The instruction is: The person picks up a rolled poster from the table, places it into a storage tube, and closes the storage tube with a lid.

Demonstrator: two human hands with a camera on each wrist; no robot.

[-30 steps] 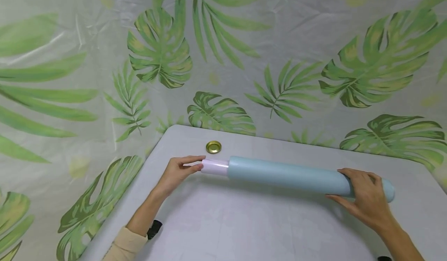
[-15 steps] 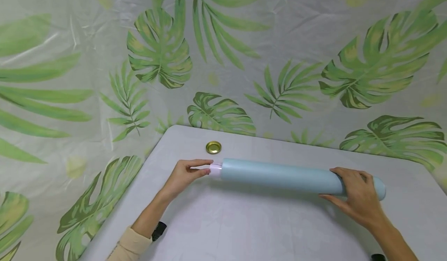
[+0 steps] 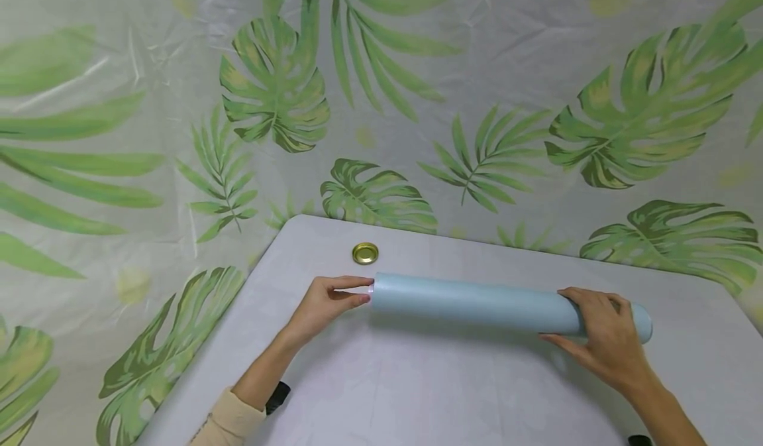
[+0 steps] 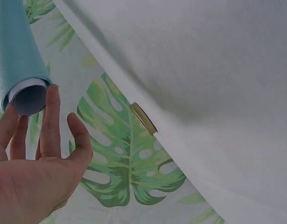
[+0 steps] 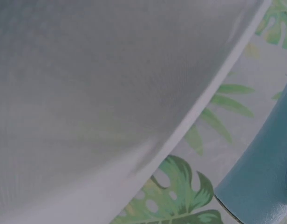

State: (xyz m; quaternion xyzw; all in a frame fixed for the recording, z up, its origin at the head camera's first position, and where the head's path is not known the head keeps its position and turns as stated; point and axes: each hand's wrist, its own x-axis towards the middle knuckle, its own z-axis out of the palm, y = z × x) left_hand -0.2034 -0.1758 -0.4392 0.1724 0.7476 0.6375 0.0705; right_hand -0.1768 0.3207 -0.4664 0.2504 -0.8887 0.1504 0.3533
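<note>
A long light-blue tube (image 3: 471, 302) is held above the white table, its left end open. Just inside that end sits a pale, whitish rolled sheet (image 4: 27, 85), hollow in the middle, with only a sliver of it showing past the rim. My left hand (image 3: 322, 310) pinches the edge of this roll between thumb and fingers at the tube's mouth. Near the tube's closed right end, my right hand (image 3: 605, 333) grips it from above and in front, thumb below. In the right wrist view only part of the tube (image 5: 262, 182) shows, with a bit of finger at the edge.
A round gold lid (image 3: 365, 254) lies on the white table (image 3: 447, 393) behind the tube's open end, close to the back edge. Behind the table hangs a leaf-patterned sheet (image 3: 381, 128). Black wrist devices (image 3: 277, 398) sit at both wrists.
The roll has slid almost wholly into the tube as my left hand moved right with it. My right hand and the tube have shifted slightly left.
</note>
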